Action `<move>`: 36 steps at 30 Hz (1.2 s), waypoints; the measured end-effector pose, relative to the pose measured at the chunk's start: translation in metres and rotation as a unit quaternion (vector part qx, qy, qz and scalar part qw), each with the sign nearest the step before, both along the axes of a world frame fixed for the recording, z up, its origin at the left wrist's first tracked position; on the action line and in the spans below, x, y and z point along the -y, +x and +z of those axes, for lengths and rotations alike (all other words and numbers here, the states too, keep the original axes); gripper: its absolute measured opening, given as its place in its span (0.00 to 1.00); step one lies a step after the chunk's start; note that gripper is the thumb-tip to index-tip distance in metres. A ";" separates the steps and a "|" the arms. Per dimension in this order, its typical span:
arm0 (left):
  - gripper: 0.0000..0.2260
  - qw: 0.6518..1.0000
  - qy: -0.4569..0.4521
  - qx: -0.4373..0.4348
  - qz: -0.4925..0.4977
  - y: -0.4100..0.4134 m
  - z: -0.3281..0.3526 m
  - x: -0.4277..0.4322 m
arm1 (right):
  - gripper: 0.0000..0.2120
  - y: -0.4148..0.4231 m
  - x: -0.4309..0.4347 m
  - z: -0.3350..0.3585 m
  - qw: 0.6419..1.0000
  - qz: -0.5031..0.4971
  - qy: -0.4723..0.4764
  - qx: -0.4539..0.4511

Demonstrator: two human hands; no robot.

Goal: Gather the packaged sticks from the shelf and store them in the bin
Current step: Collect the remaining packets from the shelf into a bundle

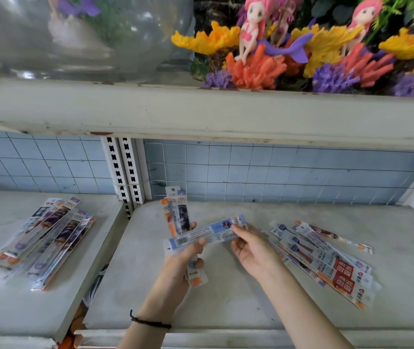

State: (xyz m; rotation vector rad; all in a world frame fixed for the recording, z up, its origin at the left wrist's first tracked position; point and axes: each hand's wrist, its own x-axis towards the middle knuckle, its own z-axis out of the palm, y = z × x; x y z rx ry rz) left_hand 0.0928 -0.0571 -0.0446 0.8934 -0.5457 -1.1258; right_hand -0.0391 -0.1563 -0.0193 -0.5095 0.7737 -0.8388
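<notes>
My left hand (184, 258) grips a small bundle of packaged sticks (178, 217) that stands upright above the grey shelf (226, 298). A single blue-and-white packet (208, 234) lies crosswise in front of it. My right hand (251, 248) pinches that packet's right end, and its left end rests against my left fingers. Several more packaged sticks (326, 260) lie fanned out on the shelf just right of my right hand. Another pile of packets (47, 238) lies on the neighbouring shelf (12, 311) to the left. No bin is in view.
An upper shelf edge (201, 114) runs overhead, carrying a glass fishbowl (75, 36) and coral ornaments with mermaid figures (289, 46). Blue tiled backing (276, 170) closes the rear. A white slotted upright (125, 172) divides the two shelves, with a gap between them.
</notes>
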 end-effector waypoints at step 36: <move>0.01 0.981 0.035 -0.150 -0.115 -0.098 0.009 0.055 | 0.11 -0.152 0.064 -0.009 0.726 0.095 -0.411 -0.544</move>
